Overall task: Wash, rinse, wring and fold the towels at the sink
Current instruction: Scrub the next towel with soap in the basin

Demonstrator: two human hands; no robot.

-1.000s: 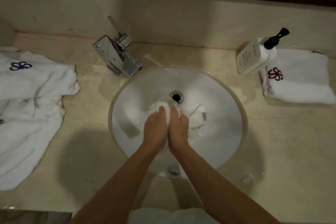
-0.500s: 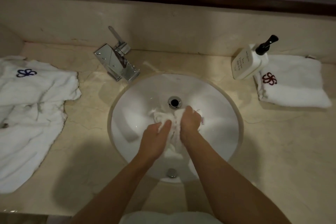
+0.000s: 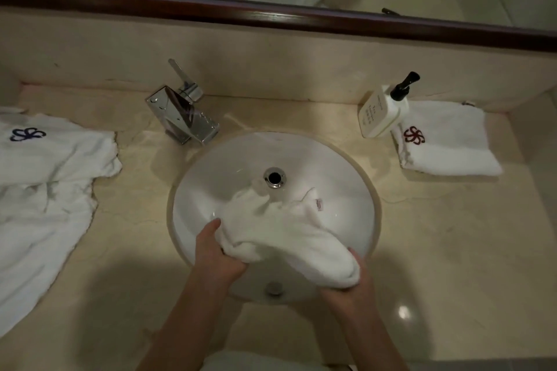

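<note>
A small white towel (image 3: 280,226) with a sewn label lies stretched across the round white sink (image 3: 211,172), its far corners near the drain (image 3: 274,178). My left hand (image 3: 215,253) grips the towel's near left end. My right hand (image 3: 351,280) grips the near right end, mostly hidden under the cloth. Both hands are at the sink's front rim, well apart from each other.
A chrome faucet (image 3: 184,117) stands behind the sink at the left. Rumpled white towels (image 3: 39,190) with a blue emblem cover the left counter. A soap pump bottle (image 3: 382,111) and a folded towel (image 3: 449,141) with a red emblem sit at the right. A mirror runs above.
My hands were pressed together on the bunched towel at the sink's middle. They have drawn back toward me and apart, spreading the towel out between them.
</note>
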